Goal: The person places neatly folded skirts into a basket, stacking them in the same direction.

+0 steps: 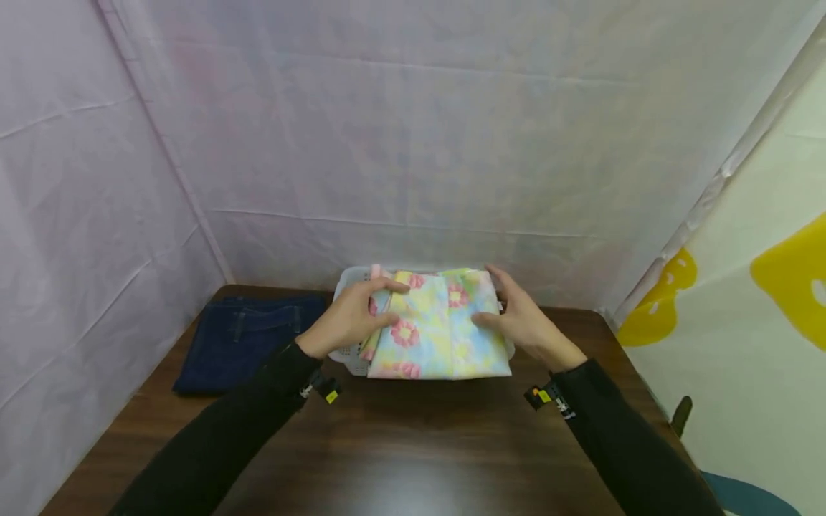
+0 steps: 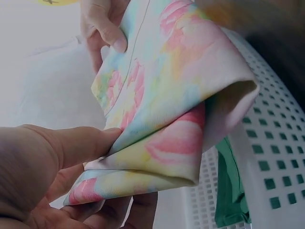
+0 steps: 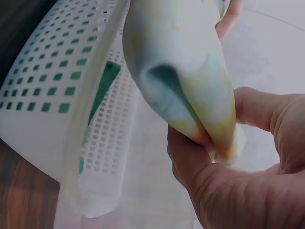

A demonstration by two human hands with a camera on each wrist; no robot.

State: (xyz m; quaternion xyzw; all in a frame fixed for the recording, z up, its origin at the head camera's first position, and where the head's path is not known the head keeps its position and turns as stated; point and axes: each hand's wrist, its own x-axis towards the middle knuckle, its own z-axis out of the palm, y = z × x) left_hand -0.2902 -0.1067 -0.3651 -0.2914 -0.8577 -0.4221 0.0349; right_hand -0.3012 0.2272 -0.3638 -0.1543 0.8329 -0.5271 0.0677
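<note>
A folded floral cloth, in pink, yellow and pale blue, lies over the white perforated basket in the head view. My left hand grips its left side; in the left wrist view the thumb presses on top and the fingers curl beneath the folded layers. At the right side my right hand pinches the cloth's edge, with thumb and fingers on either side of the fold in the right wrist view. Inside the basket, partly hidden, is a green cloth.
Folded dark blue jeans lie left of the basket on the brown wooden table. White fabric walls stand behind and on the left. Past the table's right edge are a dark handle-like piece and a teal rounded surface.
</note>
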